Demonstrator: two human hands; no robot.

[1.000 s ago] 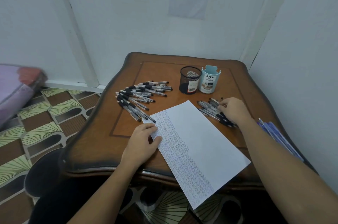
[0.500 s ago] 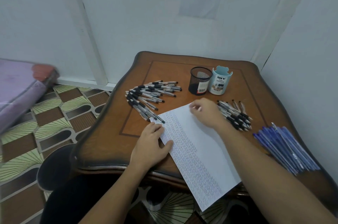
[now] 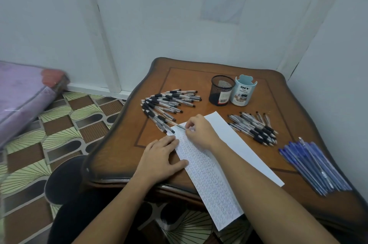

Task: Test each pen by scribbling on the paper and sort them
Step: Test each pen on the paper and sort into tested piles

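Wood table [image 3: 189, 84] bears our paper [image 3: 239, 156], which lies slantwise and overhangs the near edge. Right of the paper lie blue pens [image 3: 312, 166], with black-grip pens [image 3: 254, 126] nearer it; a second heap [image 3: 169, 104] fans out by its far left corner. Our left hand [image 3: 161, 158] presses flat on the paper's left edge, fingers together. Our right hand [image 3: 201, 130] pinches a pen [image 3: 180, 126] over that far left corner. Beyond the paper stand a mesh cup [image 3: 222, 90] and a pale blue cup [image 3: 244, 91].
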